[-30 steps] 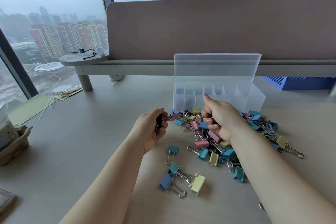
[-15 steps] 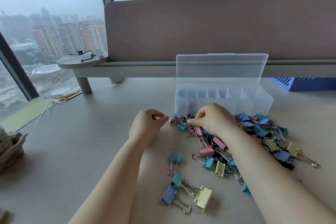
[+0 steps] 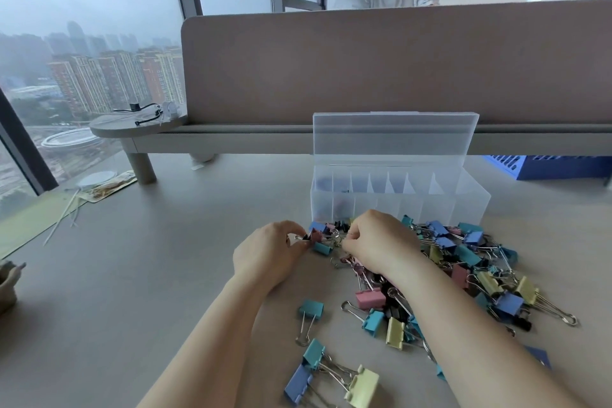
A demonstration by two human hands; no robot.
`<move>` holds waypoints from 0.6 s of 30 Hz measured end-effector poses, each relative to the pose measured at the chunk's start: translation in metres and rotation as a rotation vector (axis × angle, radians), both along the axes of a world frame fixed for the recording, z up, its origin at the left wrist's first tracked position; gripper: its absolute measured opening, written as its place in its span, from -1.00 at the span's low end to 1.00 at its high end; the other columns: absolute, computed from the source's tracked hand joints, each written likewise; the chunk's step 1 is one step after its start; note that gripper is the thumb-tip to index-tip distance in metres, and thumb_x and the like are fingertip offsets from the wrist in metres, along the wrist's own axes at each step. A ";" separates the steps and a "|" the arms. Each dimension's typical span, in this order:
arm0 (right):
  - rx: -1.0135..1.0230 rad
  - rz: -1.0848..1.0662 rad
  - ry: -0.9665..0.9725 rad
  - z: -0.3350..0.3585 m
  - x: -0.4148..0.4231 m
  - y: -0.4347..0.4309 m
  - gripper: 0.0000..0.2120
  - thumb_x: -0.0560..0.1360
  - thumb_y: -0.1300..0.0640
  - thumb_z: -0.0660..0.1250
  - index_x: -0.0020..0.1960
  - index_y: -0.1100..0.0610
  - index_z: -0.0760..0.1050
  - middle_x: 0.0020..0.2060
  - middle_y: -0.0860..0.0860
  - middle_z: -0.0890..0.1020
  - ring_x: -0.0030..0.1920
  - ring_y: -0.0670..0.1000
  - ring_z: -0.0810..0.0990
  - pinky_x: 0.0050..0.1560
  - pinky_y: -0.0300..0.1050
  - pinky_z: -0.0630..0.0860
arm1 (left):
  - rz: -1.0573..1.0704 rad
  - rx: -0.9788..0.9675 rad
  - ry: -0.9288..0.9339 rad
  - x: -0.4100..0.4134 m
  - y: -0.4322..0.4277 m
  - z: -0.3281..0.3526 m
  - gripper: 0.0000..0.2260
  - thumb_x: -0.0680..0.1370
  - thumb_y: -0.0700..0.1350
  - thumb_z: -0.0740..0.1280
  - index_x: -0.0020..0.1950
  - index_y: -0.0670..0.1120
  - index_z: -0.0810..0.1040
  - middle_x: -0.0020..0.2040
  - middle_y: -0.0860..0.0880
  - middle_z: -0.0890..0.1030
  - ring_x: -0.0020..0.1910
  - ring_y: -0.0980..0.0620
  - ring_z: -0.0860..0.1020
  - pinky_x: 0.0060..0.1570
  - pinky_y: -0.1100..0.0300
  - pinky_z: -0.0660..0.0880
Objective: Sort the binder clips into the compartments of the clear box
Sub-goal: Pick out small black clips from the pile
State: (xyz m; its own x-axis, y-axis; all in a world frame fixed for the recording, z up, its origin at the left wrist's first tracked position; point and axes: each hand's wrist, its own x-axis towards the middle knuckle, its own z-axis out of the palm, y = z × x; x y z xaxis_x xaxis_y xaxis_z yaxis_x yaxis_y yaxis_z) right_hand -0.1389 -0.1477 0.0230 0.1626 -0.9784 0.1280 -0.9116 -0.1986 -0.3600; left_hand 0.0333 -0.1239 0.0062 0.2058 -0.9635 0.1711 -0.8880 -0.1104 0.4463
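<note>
Pastel metal binder clips [image 3: 467, 255]: heaped on my desk [image 3: 165, 275], just near of the open clear plastic compartment box [image 3: 470, 205]. Left hand [image 3: 270, 253] pinches a small black clip [image 3: 306, 237]; right hand [image 3: 381, 242] pinches a silver wire handle [image 3: 336, 236].

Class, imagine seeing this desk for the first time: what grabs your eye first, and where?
A heap of pastel binder clips sprawls across the table, right of centre. Behind it stands the clear box, lid up. At the heap's far left edge, the left hand and right hand each pinch at clips.
</note>
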 end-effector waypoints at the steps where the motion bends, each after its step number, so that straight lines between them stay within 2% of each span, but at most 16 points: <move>1: 0.001 0.005 -0.008 0.000 -0.001 -0.001 -0.79 0.46 0.07 0.28 -0.23 0.18 0.58 -0.34 0.04 0.63 -0.22 0.11 0.63 -0.30 -0.16 0.36 | 0.001 0.000 0.011 0.000 0.000 0.000 -0.71 0.46 0.33 0.24 0.04 0.21 0.55 -0.22 0.13 0.49 -0.15 0.06 0.49 -0.30 0.22 0.32; 4: 0.060 0.040 -0.108 0.002 -0.005 -0.003 -0.73 0.48 0.08 0.27 -0.37 0.15 0.45 -0.46 0.04 0.46 -0.39 0.08 0.42 -0.33 -0.14 0.26 | 0.000 0.015 0.062 0.000 -0.001 0.001 -0.75 0.47 0.30 0.27 -0.03 0.17 0.52 -0.28 0.13 0.47 -0.22 0.07 0.46 -0.35 0.22 0.27; 6: 0.125 0.071 -0.263 0.007 -0.008 -0.005 -0.68 0.49 0.12 0.28 -0.41 0.12 0.31 -0.52 0.02 0.31 -0.44 0.03 0.26 -0.36 -0.13 0.15 | -0.018 0.010 0.209 -0.001 -0.002 0.002 -0.81 0.49 0.17 0.33 -0.05 0.09 0.55 -0.32 0.11 0.45 -0.31 0.09 0.43 -0.36 0.22 0.26; 8: 0.213 0.048 -0.498 0.013 -0.010 -0.006 -0.72 0.51 0.14 0.27 -0.36 0.13 0.34 -0.52 0.00 0.25 -0.47 0.00 0.19 -0.40 -0.16 0.09 | -0.014 0.001 0.509 -0.003 -0.004 0.006 -0.86 0.51 0.02 0.35 -0.06 -0.03 0.60 -0.35 0.06 0.43 -0.41 0.08 0.36 -0.43 0.24 0.22; 11: 0.505 0.012 -1.074 0.022 -0.015 -0.008 -0.81 0.54 0.18 0.21 -0.25 0.16 0.40 -0.45 0.00 0.32 -0.52 -0.08 0.17 -0.54 -0.27 0.06 | 0.023 0.107 1.132 -0.002 -0.001 0.018 -0.87 0.52 -0.07 0.26 -0.19 -0.08 0.51 -0.38 0.04 0.33 -0.51 0.09 0.20 -0.52 0.31 0.06; 13: 0.699 0.008 -1.426 0.025 -0.019 -0.010 -0.81 0.54 0.17 0.16 -0.24 0.17 0.40 -0.43 0.01 0.38 -0.55 -0.11 0.23 -0.65 -0.33 0.11 | -0.003 0.201 1.473 -0.001 0.001 0.023 -0.86 0.51 -0.12 0.17 -0.22 -0.05 0.45 -0.41 0.06 0.32 -0.55 0.13 0.19 -0.58 0.38 0.05; 15: 0.794 0.003 -1.621 0.027 -0.022 -0.011 -0.79 0.52 0.13 0.14 -0.24 0.17 0.41 -0.40 0.03 0.42 -0.55 -0.10 0.30 -0.67 -0.35 0.15 | -0.023 0.250 1.691 0.001 0.002 0.023 -0.84 0.47 -0.15 0.10 -0.22 -0.08 0.44 -0.41 0.05 0.35 -0.56 0.12 0.22 -0.61 0.42 0.11; 18: 0.791 -0.006 -1.677 0.027 -0.023 -0.012 -0.71 0.53 0.00 0.22 -0.29 0.14 0.42 -0.39 0.04 0.44 -0.55 -0.10 0.34 -0.68 -0.38 0.13 | -0.044 0.279 1.808 0.002 0.002 0.021 -0.82 0.46 -0.12 0.09 -0.27 -0.09 0.43 -0.39 0.01 0.35 -0.55 0.10 0.24 -0.60 0.42 0.18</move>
State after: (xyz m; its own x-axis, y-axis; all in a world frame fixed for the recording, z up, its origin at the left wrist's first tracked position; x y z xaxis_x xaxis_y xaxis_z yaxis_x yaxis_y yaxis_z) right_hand -0.1622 -0.1593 0.0497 0.3608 -0.8833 -0.2993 0.4529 0.4465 -0.7717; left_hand 0.0350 -0.1217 0.0273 -0.0891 -0.9308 -0.3545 0.6025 -0.3338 0.7250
